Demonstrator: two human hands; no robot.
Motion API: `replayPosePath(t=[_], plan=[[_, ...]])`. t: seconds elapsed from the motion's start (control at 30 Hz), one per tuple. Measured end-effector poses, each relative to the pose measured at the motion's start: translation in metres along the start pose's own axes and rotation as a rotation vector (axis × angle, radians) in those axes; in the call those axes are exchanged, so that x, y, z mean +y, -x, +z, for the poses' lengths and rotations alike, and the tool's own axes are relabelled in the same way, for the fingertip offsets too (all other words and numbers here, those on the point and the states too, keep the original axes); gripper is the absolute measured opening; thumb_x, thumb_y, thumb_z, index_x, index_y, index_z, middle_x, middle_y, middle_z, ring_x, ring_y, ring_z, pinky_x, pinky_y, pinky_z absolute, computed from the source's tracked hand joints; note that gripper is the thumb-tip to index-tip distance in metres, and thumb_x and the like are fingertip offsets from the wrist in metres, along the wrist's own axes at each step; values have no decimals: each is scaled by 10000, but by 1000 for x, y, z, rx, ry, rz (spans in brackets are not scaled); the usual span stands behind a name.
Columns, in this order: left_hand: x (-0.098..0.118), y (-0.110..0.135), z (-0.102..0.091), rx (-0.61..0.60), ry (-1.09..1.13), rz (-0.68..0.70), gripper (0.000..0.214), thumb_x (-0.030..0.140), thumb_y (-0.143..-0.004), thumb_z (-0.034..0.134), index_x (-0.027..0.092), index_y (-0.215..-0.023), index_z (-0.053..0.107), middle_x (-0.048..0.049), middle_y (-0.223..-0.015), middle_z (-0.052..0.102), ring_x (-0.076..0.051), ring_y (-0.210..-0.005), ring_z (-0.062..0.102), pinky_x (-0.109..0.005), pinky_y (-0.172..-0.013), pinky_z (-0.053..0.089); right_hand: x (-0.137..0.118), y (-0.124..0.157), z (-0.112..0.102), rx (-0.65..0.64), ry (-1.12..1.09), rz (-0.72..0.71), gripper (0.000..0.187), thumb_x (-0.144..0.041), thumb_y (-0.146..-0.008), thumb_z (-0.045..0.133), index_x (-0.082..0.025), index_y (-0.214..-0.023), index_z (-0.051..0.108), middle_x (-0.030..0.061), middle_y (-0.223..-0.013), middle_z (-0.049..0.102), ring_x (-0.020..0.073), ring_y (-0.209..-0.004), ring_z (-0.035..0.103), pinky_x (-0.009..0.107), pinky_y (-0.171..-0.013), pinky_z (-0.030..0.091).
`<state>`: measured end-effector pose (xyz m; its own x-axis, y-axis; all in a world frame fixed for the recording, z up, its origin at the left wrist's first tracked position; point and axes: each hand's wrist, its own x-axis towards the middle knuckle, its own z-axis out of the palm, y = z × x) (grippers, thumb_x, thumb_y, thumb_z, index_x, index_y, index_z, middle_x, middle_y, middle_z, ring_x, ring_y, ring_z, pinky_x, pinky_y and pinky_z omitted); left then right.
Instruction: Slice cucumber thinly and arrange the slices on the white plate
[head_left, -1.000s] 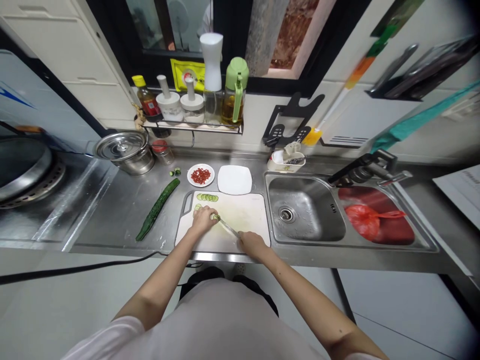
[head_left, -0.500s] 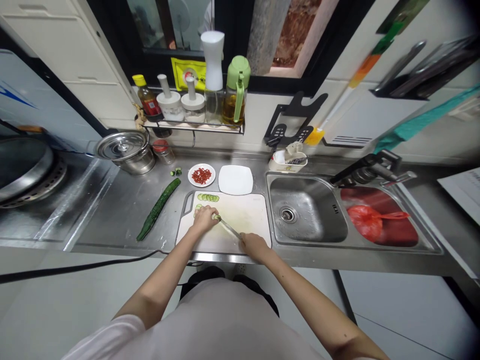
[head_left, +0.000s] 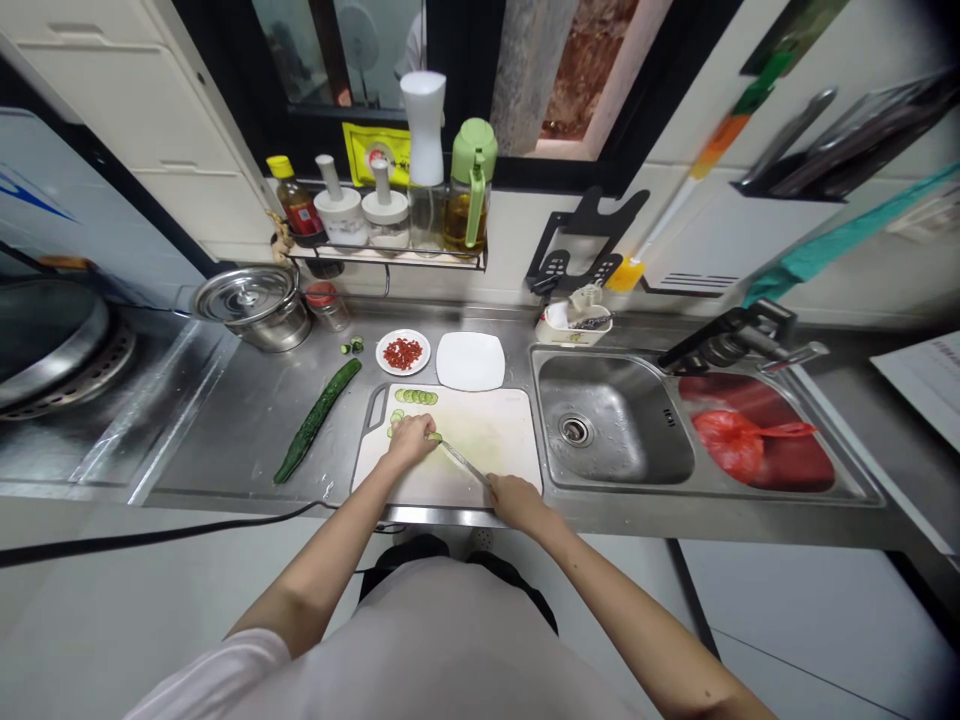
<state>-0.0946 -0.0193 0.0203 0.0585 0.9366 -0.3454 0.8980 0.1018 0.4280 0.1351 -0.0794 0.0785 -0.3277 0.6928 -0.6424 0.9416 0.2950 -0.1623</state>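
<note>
On the white cutting board, my left hand is closed over a short piece of cucumber, most of it hidden under the fingers. My right hand grips the handle of a knife, whose blade slants up and left to the cucumber's end. A row of overlapping cucumber slices lies along the board's upper left, and a few more slices show beside my left hand. Left of the board a whole cucumber rests on the steel counter.
Behind the board stand a plate of chopped red pieces and a bare white plate. A lidded steel pot is at the left. To the right is a double sink with a red bag. Seasoning bottles line a rack.
My right hand and the knife handle have shifted slightly right and toward me. My left hand stays almost in place on the cucumber.
</note>
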Motion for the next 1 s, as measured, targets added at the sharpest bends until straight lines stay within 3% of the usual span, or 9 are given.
replayPosePath(t=[0.2, 0.6, 0.83, 1.0], plan=[[0, 3, 1, 14, 30, -10, 241, 261, -738, 616, 236, -977, 622, -14, -892, 699, -241, -980, 597, -358, -857, 348, 2, 9, 0, -10, -3, 18, 302, -198, -935, 381, -172, -1143, 599, 157, -1077, 687, 266, -1006, 648, 324, -760, 430], [4, 25, -1, 41, 131, 4, 102, 246, -810, 568, 229, -850, 660, -14, -906, 728, -195, -903, 639, -343, -891, 375, 7, 12, 5, 3, -40, 27, 313, -222, -943, 369, -177, -1134, 613, 132, -1057, 699, 240, -992, 648, 291, -737, 410], [-37, 38, -14, 24, 232, -125, 145, 344, -773, 648, 234, -866, 671, 17, -875, 734, -151, -826, 646, -268, -782, 427, 10, 11, 3, 3, -48, 14, 302, -245, -943, 376, -187, -1094, 631, 126, -1040, 700, 241, -986, 645, 288, -729, 397], [-66, 34, -23, 52, 137, -212, 102, 268, -783, 618, 238, -862, 675, 14, -894, 734, -168, -866, 649, -298, -815, 420, 8, 1, -2, 41, -79, -20, 280, -241, -914, 404, -183, -1022, 656, 118, -1001, 702, 228, -941, 640, 272, -712, 387]])
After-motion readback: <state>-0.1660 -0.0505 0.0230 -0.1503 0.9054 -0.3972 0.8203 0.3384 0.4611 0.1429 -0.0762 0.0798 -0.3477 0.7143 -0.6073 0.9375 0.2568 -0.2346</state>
